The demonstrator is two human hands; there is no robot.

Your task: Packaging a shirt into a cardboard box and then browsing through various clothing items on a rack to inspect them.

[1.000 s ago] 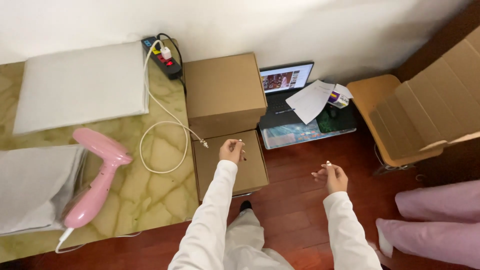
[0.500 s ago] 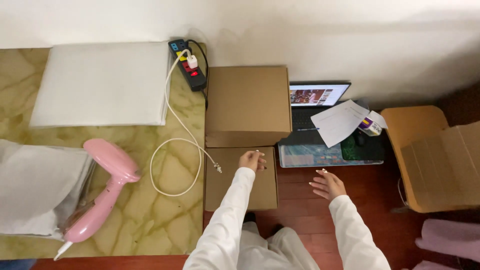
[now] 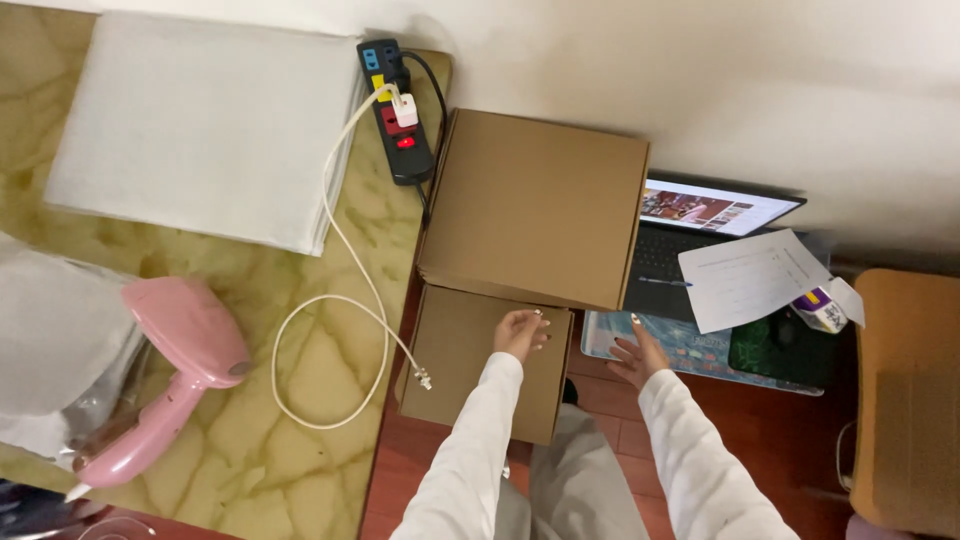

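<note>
- We look down on a yellow marbled table [image 3: 330, 360] against a pale wall, with red-brown wooden floor at 5 o'clock.
- Our left hand [image 3: 522, 332] rests on the smaller cardboard box [image 3: 470, 365], fingers curled loosely at its top edge; it grips nothing that we can see.
- Our right hand [image 3: 637, 352] hovers apart from the left, at 3 o'clock of it, fingers spread and empty, over the edge of a patterned mat [image 3: 690, 345].
- A larger cardboard box [image 3: 535, 205] sits at 12 o'clock of the small one, overlapping its top edge.
- A laptop [image 3: 690, 235] stands open at 3 o'clock of the large box, a sheet of paper [image 3: 750, 280] lying across it.
- On the table, a power strip [image 3: 398, 110] feeds a white cable [image 3: 330, 300] that loops toward the small box.
- A pink handheld appliance [image 3: 170, 370] lies at 9 o'clock, with folded white cloth [image 3: 205, 125] at 11 o'clock.
</note>
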